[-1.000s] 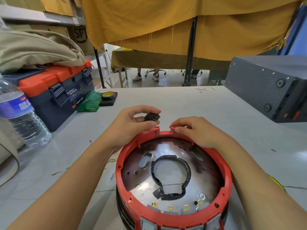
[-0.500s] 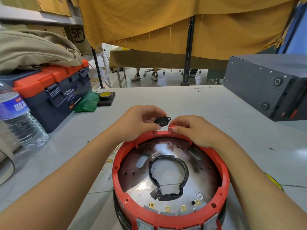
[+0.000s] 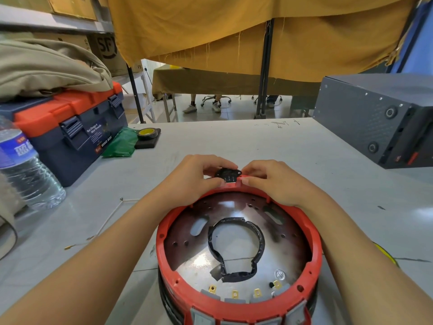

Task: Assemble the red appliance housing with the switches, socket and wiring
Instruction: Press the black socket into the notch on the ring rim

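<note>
1. Socket (image 3: 227,175): small black part with mounting ears, now sitting right at the notch in the far rim of the red housing (image 3: 239,303), centre of frame. A second ago it was held up clear of the rim; half a second ago it was tilted just above the gap. It has come down to the cutout.
2. Left hand (image 3: 196,178): pinching the socket, fingers curled over its top and thumb beneath at the rim. It moved right and down along with the part.
3. Right hand (image 3: 273,181): fingertips curled onto the rim just right of the notch, touching the socket's right ear. It barely shifted, and looks to be steadying the housing and guiding the part.
4. Judgement: this is the socket-seating step. The part is aligned with the slot, but I can't tell whether it is fully pushed home; the fingers hide the joint.
5. Housing interior: metal plate (image 3: 234,261) with black taped ring (image 3: 235,249) in the middle, brass terminals (image 3: 234,294) along the near edge, grey switch tabs on the near rim. No change there. No wiring connected yet, so plenty of the task remains.
6. Counter (image 3: 234,141): toolbox (image 3: 70,130) and water bottle (image 3: 21,170) at left, grey metal box (image 3: 375,118) at upper right, tape roll (image 3: 147,134) behind the left hand. All in the same places.
</note>
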Demonstrator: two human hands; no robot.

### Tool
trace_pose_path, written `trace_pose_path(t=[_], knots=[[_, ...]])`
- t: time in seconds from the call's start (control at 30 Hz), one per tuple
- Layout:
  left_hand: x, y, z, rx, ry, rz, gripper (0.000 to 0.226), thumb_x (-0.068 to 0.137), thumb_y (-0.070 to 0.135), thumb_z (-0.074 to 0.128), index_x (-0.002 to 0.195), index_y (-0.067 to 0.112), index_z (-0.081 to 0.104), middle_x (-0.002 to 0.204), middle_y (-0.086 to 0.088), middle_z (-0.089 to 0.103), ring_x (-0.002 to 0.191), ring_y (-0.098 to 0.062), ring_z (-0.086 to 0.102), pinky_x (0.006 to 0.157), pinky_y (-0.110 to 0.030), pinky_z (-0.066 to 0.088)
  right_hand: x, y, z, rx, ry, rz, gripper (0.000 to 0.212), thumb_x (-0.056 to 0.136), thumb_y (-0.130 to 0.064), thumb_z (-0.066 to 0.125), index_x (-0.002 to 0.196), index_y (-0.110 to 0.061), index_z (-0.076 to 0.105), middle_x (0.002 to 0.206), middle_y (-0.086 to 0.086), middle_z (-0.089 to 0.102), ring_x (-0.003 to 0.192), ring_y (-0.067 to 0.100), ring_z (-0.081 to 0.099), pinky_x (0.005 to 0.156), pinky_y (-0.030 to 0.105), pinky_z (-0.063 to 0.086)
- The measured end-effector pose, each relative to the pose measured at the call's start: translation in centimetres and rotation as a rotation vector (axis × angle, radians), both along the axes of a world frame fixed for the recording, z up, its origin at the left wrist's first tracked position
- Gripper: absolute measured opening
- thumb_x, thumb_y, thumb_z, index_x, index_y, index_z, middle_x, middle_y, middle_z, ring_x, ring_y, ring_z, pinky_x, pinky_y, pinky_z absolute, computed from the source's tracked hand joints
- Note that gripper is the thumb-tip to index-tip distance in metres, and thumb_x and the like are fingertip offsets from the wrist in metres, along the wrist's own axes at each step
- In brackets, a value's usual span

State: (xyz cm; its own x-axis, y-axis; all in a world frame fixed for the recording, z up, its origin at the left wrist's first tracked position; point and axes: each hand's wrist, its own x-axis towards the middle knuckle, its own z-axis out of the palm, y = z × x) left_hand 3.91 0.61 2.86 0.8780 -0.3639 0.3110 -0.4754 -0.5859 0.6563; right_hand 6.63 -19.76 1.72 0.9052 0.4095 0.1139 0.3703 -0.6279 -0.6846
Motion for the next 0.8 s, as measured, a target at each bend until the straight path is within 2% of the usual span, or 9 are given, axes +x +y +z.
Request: trace_pose_path(t=[0.23, 0.4, 0.63, 0.8], knots=[[-0.16, -0.03, -0.09, 0.022, -0.039, 0.005, 0.035, 0.083, 0.007, 0.066, 0.113, 0.025, 0.068, 0.106, 0.013, 0.068, 0.096, 0.005, 0.062, 0.093, -0.017, 0.047, -0.18, -0.02, 0.14, 0.001, 0.001, 0.007, 0.016, 0.09, -0.03, 0.061, 0.104, -0.025, 0.067, 0.107, -0.001, 0.07, 0.103, 0.015, 0.061, 0.096, 0.034, 0.045], [-0.23, -0.12, -0.23, 0.126, -0.093, 0.0, 0.034, 0.084, 0.004, 0.063, 0.113, 0.021, 0.069, 0.109, 0.007, 0.067, 0.098, -0.002, 0.06, 0.088, -0.021, 0.048, -0.31, -0.03, 0.24, 0.006, -0.004, 0.021, 0.015, 0.091, -0.028, 0.061, 0.103, -0.023, 0.068, 0.104, -0.002, 0.071, 0.099, 0.011, 0.062, 0.088, 0.023, 0.044], [-0.23, -0.12, -0.28, 0.119, -0.08, 0.003, 0.036, 0.084, 0.004, 0.063, 0.114, 0.024, 0.068, 0.109, 0.009, 0.067, 0.099, -0.001, 0.06, 0.088, -0.021, 0.048, -0.42, -0.08, 0.25, 0.003, -0.007, 0.033, 0.017, 0.092, -0.027, 0.058, 0.108, -0.026, 0.065, 0.106, -0.004, 0.07, 0.1, 0.012, 0.061, 0.086, 0.023, 0.044], [-0.15, 0.04, -0.45, 0.072, -0.017, 0.02, 0.033, 0.083, 0.006, 0.063, 0.109, 0.025, 0.068, 0.104, 0.012, 0.069, 0.098, -0.002, 0.062, 0.087, -0.02, 0.048, -0.75, -0.1, 0.45, 0.02, -0.047, 0.094, 0.029, 0.093, -0.015, 0.056, 0.115, -0.034, 0.059, 0.114, -0.001, 0.066, 0.108, 0.013, 0.06, 0.099, 0.031, 0.045]])
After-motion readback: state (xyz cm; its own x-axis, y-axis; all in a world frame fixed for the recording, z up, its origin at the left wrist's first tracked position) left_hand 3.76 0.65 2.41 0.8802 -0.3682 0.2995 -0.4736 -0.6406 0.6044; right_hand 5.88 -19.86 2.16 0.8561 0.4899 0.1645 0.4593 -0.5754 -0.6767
